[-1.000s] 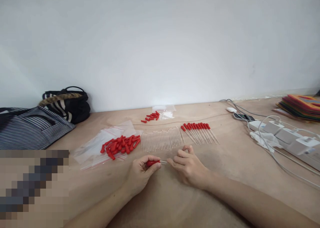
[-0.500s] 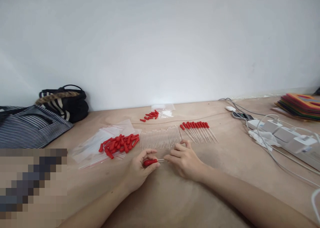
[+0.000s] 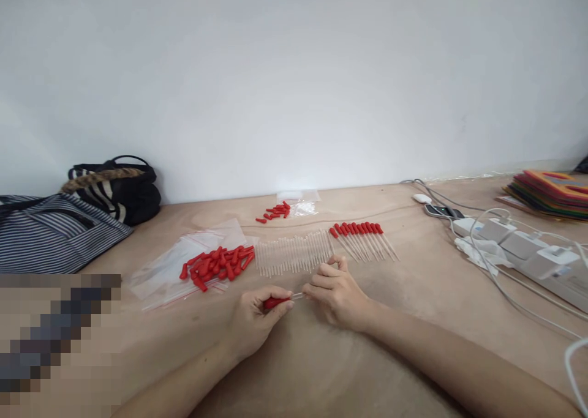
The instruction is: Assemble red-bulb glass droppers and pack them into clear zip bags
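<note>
My left hand (image 3: 258,315) pinches a red rubber dropper bulb (image 3: 274,303) between thumb and fingers. A clear glass dropper tube (image 3: 297,295) reaches from the bulb's neck to my right hand (image 3: 335,295), whose fingers are closed on its other end. Just beyond my hands lies a row of bare glass tubes (image 3: 294,253). To its right are several droppers with red bulbs on them (image 3: 365,240), laid side by side. A heap of loose red bulbs (image 3: 215,266) rests on clear plastic bags (image 3: 165,274) at the left.
Near the wall lies a smaller group of red bulbs (image 3: 275,211) beside a clear bag (image 3: 305,207). A power strip with white chargers (image 3: 528,250) and cables occupies the right side. Striped bag (image 3: 64,231) and black bag (image 3: 138,191) stand left; coloured sheets (image 3: 546,191) are stacked far right.
My left fingers have closed down around the red bulb, which they held more loosely before. My right hand has barely moved and keeps hold of the glass tube.
</note>
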### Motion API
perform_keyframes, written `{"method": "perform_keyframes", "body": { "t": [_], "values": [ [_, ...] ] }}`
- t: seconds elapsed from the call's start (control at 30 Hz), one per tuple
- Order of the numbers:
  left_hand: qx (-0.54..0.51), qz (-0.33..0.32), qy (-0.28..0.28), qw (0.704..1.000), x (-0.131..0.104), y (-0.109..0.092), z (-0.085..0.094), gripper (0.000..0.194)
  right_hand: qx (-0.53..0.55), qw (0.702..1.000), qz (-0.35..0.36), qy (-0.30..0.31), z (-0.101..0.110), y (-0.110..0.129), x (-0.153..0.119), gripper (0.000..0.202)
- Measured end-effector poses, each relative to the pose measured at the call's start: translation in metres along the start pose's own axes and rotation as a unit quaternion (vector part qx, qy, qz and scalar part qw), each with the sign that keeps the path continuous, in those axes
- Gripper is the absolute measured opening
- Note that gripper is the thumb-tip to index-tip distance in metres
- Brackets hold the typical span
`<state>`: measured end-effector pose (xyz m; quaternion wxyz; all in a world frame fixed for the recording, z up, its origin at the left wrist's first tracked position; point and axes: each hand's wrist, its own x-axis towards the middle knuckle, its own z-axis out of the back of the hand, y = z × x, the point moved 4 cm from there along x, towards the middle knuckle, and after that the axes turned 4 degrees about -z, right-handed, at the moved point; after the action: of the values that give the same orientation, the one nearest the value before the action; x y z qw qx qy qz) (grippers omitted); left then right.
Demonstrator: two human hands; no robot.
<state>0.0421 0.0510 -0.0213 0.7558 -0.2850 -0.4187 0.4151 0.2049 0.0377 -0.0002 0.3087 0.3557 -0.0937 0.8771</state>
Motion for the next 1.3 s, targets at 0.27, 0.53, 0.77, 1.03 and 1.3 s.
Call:
{"method": "perform_keyframes", "body": {
  "t": [0.27,0.53,0.77,1.03,1.3],
  "values": [
    [-0.067,0.065,0.024,0.995,0.004,0.004,0.001,0.026,-0.002,0.999,-0.037,0.003,0.005,-0.009,0.001,0.018],
    [-0.061,-0.002,-0.016,0.998,0.004,0.002,-0.001,0.009,0.008,0.998,-0.054,0.015,0.001,-0.006,-0.001,0.021],
    [0.083,-0.046,0.003,0.996,0.005,0.004,0.014,0.04,-0.009,0.988,-0.139,0.068,0.009,-0.027,-0.003,0.018],
    [0.304,-0.09,-0.126,0.94,0.021,0.008,0.054,0.022,-0.149,0.858,-0.486,0.07,0.021,-0.113,-0.027,0.03],
    [0.327,-0.066,-0.095,0.938,0.022,0.013,0.051,0.02,-0.202,0.815,-0.532,0.108,0.01,-0.11,-0.025,0.032]
  ]
}}
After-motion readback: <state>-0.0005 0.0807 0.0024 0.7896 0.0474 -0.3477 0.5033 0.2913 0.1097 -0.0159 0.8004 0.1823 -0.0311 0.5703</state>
